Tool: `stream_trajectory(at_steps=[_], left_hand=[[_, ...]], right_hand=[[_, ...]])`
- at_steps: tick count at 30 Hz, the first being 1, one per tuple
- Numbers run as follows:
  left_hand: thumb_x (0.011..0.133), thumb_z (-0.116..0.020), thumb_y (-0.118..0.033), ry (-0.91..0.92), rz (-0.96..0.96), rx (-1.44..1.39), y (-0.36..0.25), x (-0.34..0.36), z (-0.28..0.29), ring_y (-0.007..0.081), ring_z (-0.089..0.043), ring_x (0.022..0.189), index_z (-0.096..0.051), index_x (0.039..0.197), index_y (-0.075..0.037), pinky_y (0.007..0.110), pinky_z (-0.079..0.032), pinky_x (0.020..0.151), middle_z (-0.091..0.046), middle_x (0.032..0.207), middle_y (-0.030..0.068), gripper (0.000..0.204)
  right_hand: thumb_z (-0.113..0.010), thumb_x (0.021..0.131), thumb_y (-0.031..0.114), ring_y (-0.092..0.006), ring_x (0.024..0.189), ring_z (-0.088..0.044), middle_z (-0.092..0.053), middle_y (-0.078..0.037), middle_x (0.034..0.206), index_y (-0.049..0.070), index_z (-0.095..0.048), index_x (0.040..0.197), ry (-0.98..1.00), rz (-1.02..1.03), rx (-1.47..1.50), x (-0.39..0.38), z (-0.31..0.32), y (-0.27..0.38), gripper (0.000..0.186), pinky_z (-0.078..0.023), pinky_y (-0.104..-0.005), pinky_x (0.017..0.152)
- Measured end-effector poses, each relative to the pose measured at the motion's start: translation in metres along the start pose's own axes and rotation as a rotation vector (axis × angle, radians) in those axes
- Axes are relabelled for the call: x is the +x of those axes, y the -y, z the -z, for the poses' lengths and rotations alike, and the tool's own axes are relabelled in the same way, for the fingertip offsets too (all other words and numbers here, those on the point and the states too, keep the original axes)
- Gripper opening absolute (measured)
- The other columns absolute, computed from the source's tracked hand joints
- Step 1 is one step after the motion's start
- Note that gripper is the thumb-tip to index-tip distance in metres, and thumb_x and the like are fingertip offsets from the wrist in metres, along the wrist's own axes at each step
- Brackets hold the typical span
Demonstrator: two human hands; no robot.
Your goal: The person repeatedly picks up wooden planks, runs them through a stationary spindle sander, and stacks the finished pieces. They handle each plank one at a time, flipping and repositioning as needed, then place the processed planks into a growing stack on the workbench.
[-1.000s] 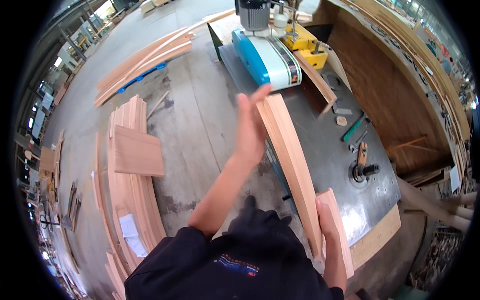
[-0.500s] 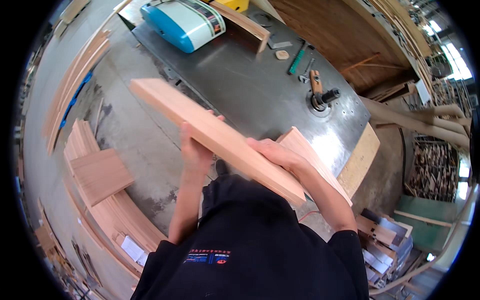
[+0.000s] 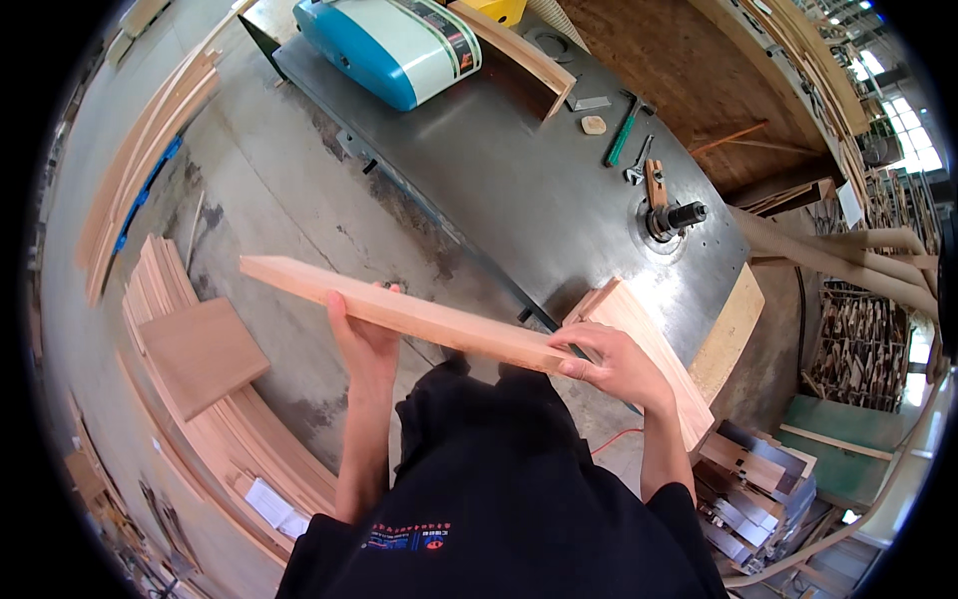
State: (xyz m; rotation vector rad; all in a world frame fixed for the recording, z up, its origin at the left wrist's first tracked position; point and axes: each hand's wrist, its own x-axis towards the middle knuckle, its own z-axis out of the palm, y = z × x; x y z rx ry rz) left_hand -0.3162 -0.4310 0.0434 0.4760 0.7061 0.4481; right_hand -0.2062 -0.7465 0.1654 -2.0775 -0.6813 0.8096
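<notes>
A pale wooden board [image 3: 429, 319] is held between my two hands in front of my body, its narrow edge turned up toward me. My left hand [image 3: 364, 334] grips it from below left of its middle, thumb on the near side and fingertips on the far side. At the right end, my right hand [image 3: 614, 361] pinches the board between thumb and fingers. Beside my right hand, more pale wooden boards [image 3: 639, 344] lie on the corner of the metal machine table [image 3: 519, 200].
A dark spindle [image 3: 679, 222] stands up from the table, near a wrench [image 3: 639, 172] and a green-handled hammer [image 3: 624, 132]. A blue-and-white machine housing [image 3: 399, 50] sits at the table's far left. Stacked boards [image 3: 180, 290] lie on the left; an offcut pile [image 3: 748, 489] stands at lower right.
The board has swung from a steep slant to nearly level, its left end coming down toward me. My right hand has shifted from the board's upper side to its right end.
</notes>
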Motion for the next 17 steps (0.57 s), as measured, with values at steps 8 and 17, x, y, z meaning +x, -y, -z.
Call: stream_trajectory(at_steps=[8, 17], left_hand=[[0.092, -0.059, -0.065, 0.007, 0.135, 0.034, 0.072, 0.019, -0.048, 0.03, -0.06, 0.112, -0.047, 0.127, -0.011, 0.047, -0.047, 0.095, -0.057, 0.116, 0.008, 0.066], [0.098, -0.056, -0.058, 0.605, 0.108, 0.858, 0.14, 0.11, -0.128, 0.0254, -0.031, 0.147, -0.01, 0.163, -0.017, 0.052, -0.028, 0.116, -0.024, 0.165, 0.0073, 0.09]], right_hand=[[-0.08, 0.078, 0.028, -0.0303, 0.103, -0.065, -0.067, -0.011, 0.107, 0.006, -0.058, 0.12, -0.339, 0.136, -0.738, 0.034, -0.029, 0.049, 0.053, -0.05, -0.0415, 0.09], [-0.077, 0.08, 0.018, -0.0275, 0.068, -0.067, -0.067, -0.007, 0.077, 0.01, -0.063, 0.095, -0.723, 0.028, -0.734, 0.11, 0.066, -0.08, 0.022, -0.053, -0.0406, 0.06]])
